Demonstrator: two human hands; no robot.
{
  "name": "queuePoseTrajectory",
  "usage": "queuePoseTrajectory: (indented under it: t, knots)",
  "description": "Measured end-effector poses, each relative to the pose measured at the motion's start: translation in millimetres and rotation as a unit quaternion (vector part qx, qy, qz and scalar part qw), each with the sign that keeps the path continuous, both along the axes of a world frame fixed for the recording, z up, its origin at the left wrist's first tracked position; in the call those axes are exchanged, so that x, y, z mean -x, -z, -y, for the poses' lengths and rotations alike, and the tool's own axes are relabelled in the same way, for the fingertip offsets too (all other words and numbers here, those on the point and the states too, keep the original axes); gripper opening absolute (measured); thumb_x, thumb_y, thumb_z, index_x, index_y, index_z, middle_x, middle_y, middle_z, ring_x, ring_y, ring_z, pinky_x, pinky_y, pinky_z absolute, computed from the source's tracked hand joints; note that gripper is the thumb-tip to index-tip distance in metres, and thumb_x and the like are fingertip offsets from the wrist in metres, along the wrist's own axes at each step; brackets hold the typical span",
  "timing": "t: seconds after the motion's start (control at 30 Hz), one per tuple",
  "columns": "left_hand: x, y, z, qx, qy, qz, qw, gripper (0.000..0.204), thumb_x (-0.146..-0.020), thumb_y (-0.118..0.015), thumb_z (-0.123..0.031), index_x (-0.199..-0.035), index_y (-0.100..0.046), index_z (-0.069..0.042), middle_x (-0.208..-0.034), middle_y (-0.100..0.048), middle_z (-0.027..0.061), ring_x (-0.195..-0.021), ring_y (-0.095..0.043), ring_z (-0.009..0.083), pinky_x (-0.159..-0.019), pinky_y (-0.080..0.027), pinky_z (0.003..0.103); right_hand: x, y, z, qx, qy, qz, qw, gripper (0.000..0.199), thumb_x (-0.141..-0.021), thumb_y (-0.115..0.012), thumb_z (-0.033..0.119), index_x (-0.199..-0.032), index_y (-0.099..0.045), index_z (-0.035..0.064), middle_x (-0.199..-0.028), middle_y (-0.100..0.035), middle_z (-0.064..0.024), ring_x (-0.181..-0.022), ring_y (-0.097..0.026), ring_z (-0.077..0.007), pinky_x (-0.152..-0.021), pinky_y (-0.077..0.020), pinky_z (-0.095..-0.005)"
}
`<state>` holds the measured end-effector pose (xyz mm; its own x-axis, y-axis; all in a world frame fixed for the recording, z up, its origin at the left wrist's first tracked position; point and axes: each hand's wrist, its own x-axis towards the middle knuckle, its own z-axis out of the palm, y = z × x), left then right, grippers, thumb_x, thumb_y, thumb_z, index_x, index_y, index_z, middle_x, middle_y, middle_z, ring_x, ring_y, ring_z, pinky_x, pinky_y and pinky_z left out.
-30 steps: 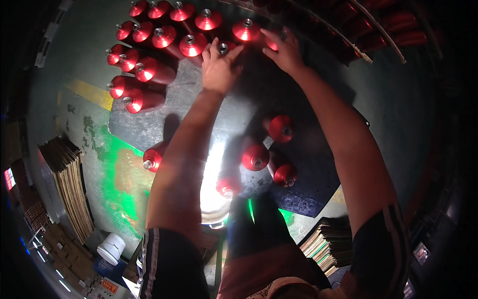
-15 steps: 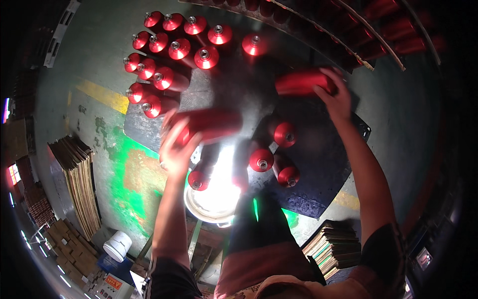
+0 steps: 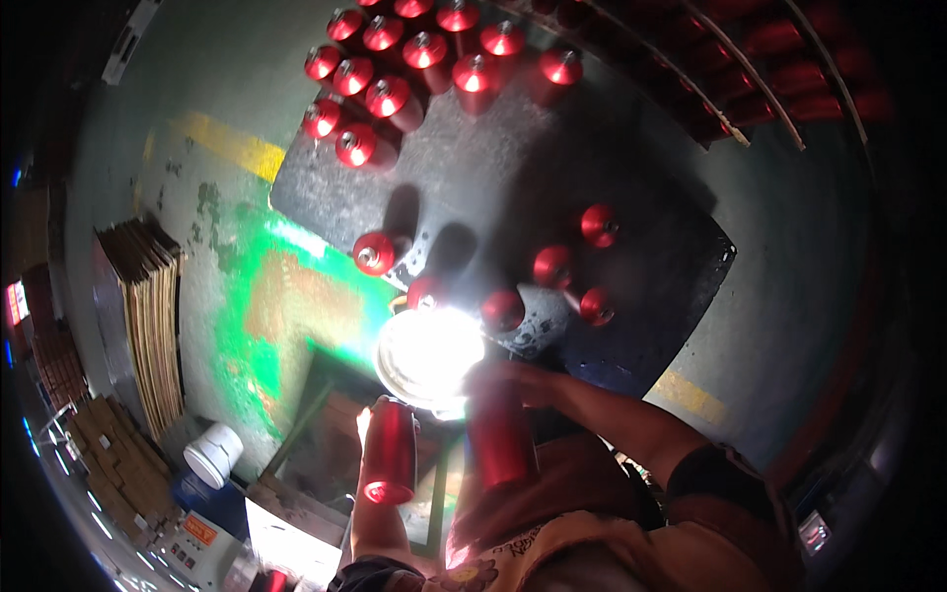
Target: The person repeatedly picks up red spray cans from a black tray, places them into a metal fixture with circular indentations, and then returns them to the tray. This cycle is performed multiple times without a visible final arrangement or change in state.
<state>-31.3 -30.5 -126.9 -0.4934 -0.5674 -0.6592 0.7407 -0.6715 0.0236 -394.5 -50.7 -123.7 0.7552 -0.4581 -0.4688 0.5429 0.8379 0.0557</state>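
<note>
My left hand [image 3: 367,426] is wrapped around a red metal cylinder [image 3: 393,456] in front of my body, its round end towards me. Most of those fingers are hidden behind it. Beside it, my right hand [image 3: 515,383] grips a second red cylinder [image 3: 501,439], blurred and partly washed out by glare. Just beyond both hands shines a round white lamp [image 3: 388,367]. Several red cylinders with narrow necks stand upright past the lamp, among them one at the left edge [image 3: 373,255] of the dark tabletop [image 3: 473,178] and one farther right [image 3: 599,225].
A cluster of red cylinders [image 3: 387,97] stands at the table's far left. Racks of red cylinders [image 3: 769,59] fill the far right. Stacked cardboard sheets [image 3: 148,326], a white bucket [image 3: 213,454] and a control box [image 3: 202,543] are to the left.
Both hands have come back from over the table towards my body, each with a red cylinder. The cylinders have swung from lying sideways to pointing towards me. The view has shifted.
</note>
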Motion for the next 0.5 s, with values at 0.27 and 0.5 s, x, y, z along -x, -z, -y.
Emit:
queuePoseTrajectory:
  t: [0.27, 0.5]
  knots:
    - [-27, 0, -62, -0.134, -0.135, -0.169, 0.967, 0.056, -0.098, -0.043, -0.050, -0.137, -0.052, -0.011, -0.130, -0.056, 0.0278, -0.119, -0.052, 0.0499, -0.085, -0.055, 0.060, -131, 49, -38, 0.012, -0.101, 0.023, 0.995, 0.046, -0.095, -0.054, 0.035, -0.126, -0.057, 0.0023, -0.122, -0.062, -0.0102, -0.114, -0.059, -0.0216, -0.104, -0.0422, -0.0351]
    - [-37, 43, -95, -0.085, -0.190, -0.165, 0.964, 0.050, -0.099, -0.049, -0.046, -0.134, -0.054, -0.010, -0.128, -0.054, 0.0257, -0.107, -0.058, 0.0419, -0.070, -0.054, 0.044, -168, 53, -44, -0.074, -0.156, -0.007, 0.985, 0.047, -0.091, -0.057, 0.036, -0.128, -0.059, 0.0074, -0.122, -0.063, -0.0109, -0.112, -0.059, -0.0211, -0.104, -0.0426, -0.0367]
